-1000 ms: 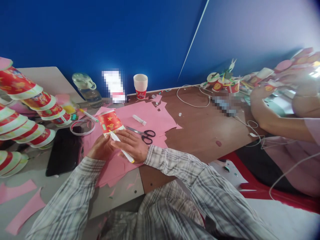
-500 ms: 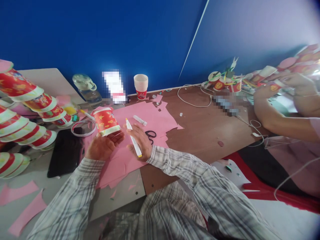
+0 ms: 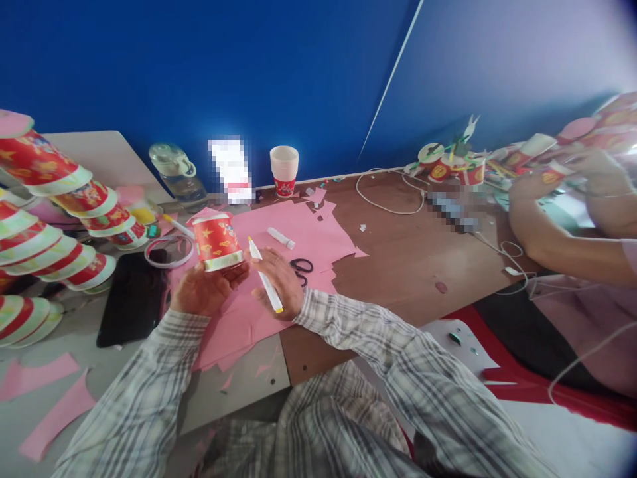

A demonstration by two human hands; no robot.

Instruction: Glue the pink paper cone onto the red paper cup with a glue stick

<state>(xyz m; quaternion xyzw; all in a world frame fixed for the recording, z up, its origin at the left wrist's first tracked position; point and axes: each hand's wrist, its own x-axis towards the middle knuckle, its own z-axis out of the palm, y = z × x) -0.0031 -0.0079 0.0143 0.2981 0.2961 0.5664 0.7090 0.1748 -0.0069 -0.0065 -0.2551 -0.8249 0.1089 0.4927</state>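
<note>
An upside-down red paper cup (image 3: 217, 240) with gold star prints and a pale painted rim rests on the fingers of my left hand (image 3: 204, 289), which hold it from below. Just right of it, my right hand (image 3: 280, 282) grips a white marker (image 3: 266, 275) with a yellow tip and a yellow end; the tip points up toward the cup, apart from it. Beneath both hands lie pink paper sheets (image 3: 318, 232). A white cap-like tube (image 3: 281, 238) and black-handled scissors (image 3: 301, 269) lie on the paper, the scissors partly hidden behind my right hand.
Stacks of red cups (image 3: 54, 252) crowd the left, near a black phone (image 3: 132, 302), a tape roll (image 3: 169, 251) and a water bottle (image 3: 179, 176). A cup stack (image 3: 284, 169) stands by the wall. At right, a person's arms (image 3: 542, 226) work over cups; a cable (image 3: 391, 209) lies between.
The cup in my left hand has tilted slightly and sits a little nearer the marker. My right hand stays almost in place. The view has shifted slightly.
</note>
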